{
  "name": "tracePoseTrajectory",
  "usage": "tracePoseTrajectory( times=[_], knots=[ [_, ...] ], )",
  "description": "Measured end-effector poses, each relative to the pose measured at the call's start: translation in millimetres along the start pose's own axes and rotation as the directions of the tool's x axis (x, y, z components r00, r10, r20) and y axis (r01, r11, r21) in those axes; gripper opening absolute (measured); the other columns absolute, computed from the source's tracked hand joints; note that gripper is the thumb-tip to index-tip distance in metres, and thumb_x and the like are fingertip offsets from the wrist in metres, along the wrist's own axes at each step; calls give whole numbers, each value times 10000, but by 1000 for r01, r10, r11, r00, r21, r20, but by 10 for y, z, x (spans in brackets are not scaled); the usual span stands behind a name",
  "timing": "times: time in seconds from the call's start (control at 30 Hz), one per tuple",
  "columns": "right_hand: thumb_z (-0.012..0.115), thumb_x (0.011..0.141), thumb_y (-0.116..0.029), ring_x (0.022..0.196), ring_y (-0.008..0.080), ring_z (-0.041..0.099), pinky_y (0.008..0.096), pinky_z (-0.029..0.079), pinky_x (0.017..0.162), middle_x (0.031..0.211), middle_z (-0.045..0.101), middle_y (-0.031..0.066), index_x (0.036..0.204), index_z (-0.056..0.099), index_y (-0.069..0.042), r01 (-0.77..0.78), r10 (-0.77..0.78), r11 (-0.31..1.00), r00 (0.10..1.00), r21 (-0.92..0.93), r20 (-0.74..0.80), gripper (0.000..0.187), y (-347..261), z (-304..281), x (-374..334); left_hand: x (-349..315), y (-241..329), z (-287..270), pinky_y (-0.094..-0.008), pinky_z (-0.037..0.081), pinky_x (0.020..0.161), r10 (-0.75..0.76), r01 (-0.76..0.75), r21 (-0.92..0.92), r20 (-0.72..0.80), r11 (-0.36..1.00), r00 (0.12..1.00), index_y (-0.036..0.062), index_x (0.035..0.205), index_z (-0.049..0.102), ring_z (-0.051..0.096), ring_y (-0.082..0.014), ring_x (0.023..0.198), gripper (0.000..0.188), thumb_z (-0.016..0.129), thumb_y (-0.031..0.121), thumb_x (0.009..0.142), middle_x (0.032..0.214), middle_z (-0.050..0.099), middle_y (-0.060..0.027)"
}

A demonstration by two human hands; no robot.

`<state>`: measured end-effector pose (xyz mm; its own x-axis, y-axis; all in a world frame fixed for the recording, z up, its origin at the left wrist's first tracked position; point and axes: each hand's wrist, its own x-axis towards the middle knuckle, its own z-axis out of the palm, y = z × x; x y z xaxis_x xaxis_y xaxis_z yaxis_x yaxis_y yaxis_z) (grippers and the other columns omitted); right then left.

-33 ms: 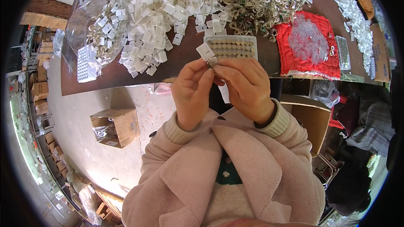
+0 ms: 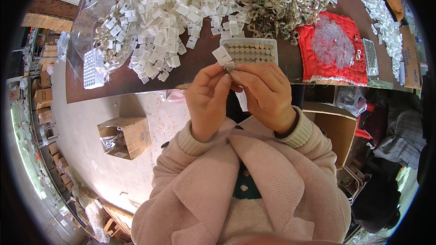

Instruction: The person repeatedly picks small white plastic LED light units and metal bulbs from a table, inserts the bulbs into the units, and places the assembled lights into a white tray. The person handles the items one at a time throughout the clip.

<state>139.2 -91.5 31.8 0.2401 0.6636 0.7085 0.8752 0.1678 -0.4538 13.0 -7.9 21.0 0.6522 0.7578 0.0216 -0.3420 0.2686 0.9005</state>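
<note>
left hand (image 2: pixel 208 96) and right hand (image 2: pixel 269 91) together, both pinching a little white plastic piece (image 2: pixel 221 56), held at the front of the brown worktop (image 2: pixel 178 75), tray (image 2: pixel 275 51) of round tan bits (image 2: pixel 249 46) just behind, big messy pile of white pieces (image 2: pixel 165 22) further back, red cloth (image 2: pixel 312 66) off to the right

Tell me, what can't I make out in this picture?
1. Head view: most of the small part below the white plastic piece is covered by the left hand and right hand.
2. Head view: the near side of the tray is mostly behind the right hand.
3. Head view: the white pile is cut off by the top edge.
4. Head view: the clear strands are too fine to separate.
</note>
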Motion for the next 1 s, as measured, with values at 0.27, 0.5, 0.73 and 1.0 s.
tracePoseTrajectory(
  times=[0.27, 0.5, 0.73, 1.0],
  knots=[
    [687, 717, -43, 847, 274, 662, 370, 520, 734, 1040, 664, 114, 1030, 661, 1, 52, -51, 997, 999, -53, 14, 317, 10, 29, -32, -25, -21, 113, -256, 559, 772, 124, -99, 290, -69, 952, 990, -75, 1225, 569, 661, -124, 868, 236, 513, -24, 1002, 1024, 689, -100],
    [703, 709, 3, 818, 280, 666, 374, 522, 705, 1032, 665, 128, 1038, 676, 15, 69, -71, 992, 997, -105, -21, 331, -33, 109, -47, -9, -98, 128, -255, 536, 750, 300, -223, 561, -47, 797, 953, -36, 1237, 585, 644, -109, 839, 242, 497, 2, 1015, 1014, 697, -103],
    [670, 700, -65, 836, 267, 663, 371, 531, 727, 1027, 655, 131, 1048, 659, 30, 82, -87, 984, 996, -156, -23, 361, -58, 137, -66, 29, -87, 118, -287, 537, 771, 347, -252, 715, 15, 652, 938, -37, 1251, 565, 665, -164, 881, 256, 497, -2, 1007, 1037, 696, -165],
    [709, 810, 78, 797, 239, 689, 292, 535, 673, 961, 691, 132, 1019, 722, -3, -398, 394, 838, 915, 373, 89, 225, -92, -107, 34, 111, 11, -43, -315, 557, 864, 67, -59, -85, 94, 995, 993, -5, 1165, 555, 674, -185, 980, 239, 596, -79, 941, 1099, 687, -146]
  ],
)
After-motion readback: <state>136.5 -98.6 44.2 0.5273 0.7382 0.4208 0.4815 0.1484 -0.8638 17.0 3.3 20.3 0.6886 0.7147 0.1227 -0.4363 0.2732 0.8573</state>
